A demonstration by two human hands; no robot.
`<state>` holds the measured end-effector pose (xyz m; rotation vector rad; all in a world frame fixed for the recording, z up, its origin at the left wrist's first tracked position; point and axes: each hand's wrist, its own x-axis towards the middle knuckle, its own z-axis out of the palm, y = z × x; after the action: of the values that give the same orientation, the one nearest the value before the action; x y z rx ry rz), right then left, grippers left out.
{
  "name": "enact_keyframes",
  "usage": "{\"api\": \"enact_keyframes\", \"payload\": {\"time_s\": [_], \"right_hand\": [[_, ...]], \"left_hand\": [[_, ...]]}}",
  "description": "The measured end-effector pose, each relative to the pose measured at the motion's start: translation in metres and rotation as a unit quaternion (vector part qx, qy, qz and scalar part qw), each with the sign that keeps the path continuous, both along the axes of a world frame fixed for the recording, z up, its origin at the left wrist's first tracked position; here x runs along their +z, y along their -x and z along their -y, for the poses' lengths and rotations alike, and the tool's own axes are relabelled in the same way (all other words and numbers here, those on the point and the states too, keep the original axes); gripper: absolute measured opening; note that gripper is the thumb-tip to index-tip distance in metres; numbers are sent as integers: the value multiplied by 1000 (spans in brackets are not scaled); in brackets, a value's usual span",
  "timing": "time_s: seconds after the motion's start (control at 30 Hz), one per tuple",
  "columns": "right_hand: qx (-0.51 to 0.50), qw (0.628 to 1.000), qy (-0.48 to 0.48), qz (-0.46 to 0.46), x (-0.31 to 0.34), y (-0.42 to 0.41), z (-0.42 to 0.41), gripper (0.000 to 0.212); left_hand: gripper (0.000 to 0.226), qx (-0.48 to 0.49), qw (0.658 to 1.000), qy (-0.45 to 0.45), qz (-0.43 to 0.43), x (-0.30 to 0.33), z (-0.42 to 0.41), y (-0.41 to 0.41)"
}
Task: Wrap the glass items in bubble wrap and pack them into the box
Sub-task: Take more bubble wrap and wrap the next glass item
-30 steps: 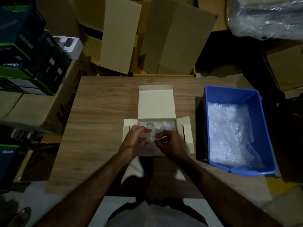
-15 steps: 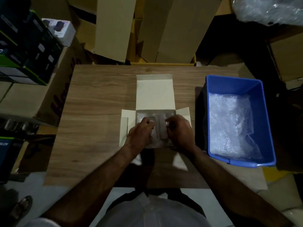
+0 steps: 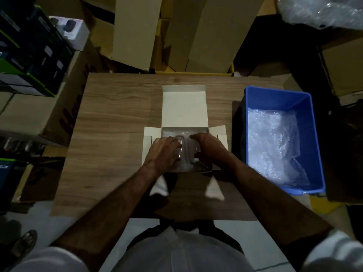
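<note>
A small open cream cardboard box (image 3: 183,110) lies in the middle of the wooden table, its lid flap folded back and side flaps spread. Inside it sit bubble-wrapped glass items (image 3: 185,152), side by side. My left hand (image 3: 164,152) rests on the left bundle with fingers spread over it. My right hand (image 3: 208,151) curls around the right bundle, thumb on its near side. Both hands hide much of the box's inside.
A blue plastic bin (image 3: 275,97) holding loose bubble wrap (image 3: 273,142) stands at the table's right edge. Tall cardboard cartons (image 3: 212,32) crowd behind the table. Stacked product boxes (image 3: 31,55) stand at left. A bubble wrap roll (image 3: 324,10) lies at upper right.
The wrapped bundles have gone down into the box; my hands moved from holding them above it to pressing them in. The camera has tilted slightly nearer.
</note>
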<state>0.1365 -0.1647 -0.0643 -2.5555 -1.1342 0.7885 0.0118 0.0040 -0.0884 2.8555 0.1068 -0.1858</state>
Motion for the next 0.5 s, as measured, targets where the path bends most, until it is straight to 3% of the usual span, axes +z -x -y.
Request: {"api": "enact_keyframes", "payload": {"time_s": [0.27, 0.4, 0.5], "right_hand": [[20, 999, -26, 6, -3, 10, 10, 83], [3, 997, -53, 51, 0, 25, 21, 74], [-14, 994, -78, 77, 6, 30, 27, 63]], "left_hand": [[53, -17, 998, -9, 53, -4, -5, 23], [47, -11, 997, 25, 74, 7, -3, 22], [39, -17, 997, 2, 73, 8, 1, 19]]}}
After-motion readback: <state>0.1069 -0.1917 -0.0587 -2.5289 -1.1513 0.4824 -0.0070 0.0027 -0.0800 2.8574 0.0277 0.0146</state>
